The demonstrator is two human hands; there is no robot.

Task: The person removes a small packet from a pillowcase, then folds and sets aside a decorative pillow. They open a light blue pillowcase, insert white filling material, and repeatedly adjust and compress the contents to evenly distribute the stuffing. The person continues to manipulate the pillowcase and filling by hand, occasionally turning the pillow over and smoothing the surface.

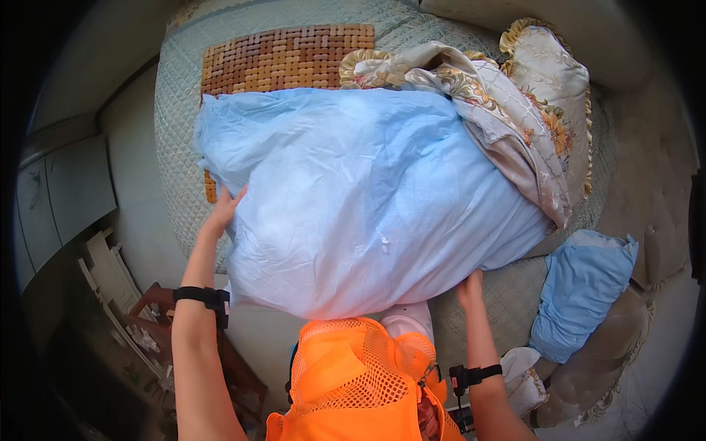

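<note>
A large, stuffed light blue fabric bundle, perhaps a covered quilt, spreads across the middle of the view. My left hand is at its left edge, thumb on the cloth and the other fingers partly hidden beside it. At the lower right edge, my right hand touches the bundle from below, with its fingertips hidden under the cloth. The bundle lies partly over a brown bamboo tile mat and against a crumpled floral cover with a ruffled edge.
A quilted pale green sofa or bed cover lies beneath. A floral pillow rests at the upper right. Toward the lower right are a blue pillow and a white patterned cloth. Dark wooden furniture stands at the lower left.
</note>
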